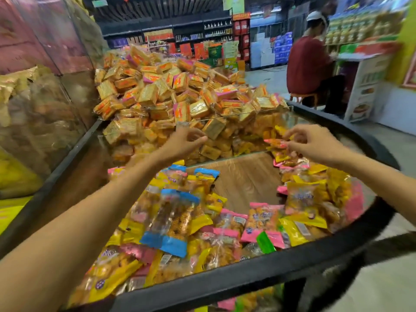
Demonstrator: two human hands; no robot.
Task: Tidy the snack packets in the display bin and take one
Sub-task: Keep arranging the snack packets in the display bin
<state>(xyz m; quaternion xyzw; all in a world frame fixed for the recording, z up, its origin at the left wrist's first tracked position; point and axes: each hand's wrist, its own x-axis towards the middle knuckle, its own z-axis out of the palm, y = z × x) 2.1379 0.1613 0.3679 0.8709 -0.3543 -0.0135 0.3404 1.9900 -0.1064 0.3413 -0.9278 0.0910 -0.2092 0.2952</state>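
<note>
The fingers [290,144] of the right hand [313,143] are pinched on a pink-ended snack packet [275,142] at the far right of the display bin [225,287]. The left hand [182,140] is held over the far side, fingers loosely curled and released. Mixed snack packets [180,221] are heaped around a bare wooden patch; a glass divider [225,117] stands just beyond.

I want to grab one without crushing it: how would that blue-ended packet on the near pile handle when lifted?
The blue-ended packet looks like thin clear film around loose snack pieces, so it would probably flex and sag rather than stay stiff. It seems light for its size. The glossy wrap may be slippery, and it lies on other packets, so neighbours may shift.
</note>
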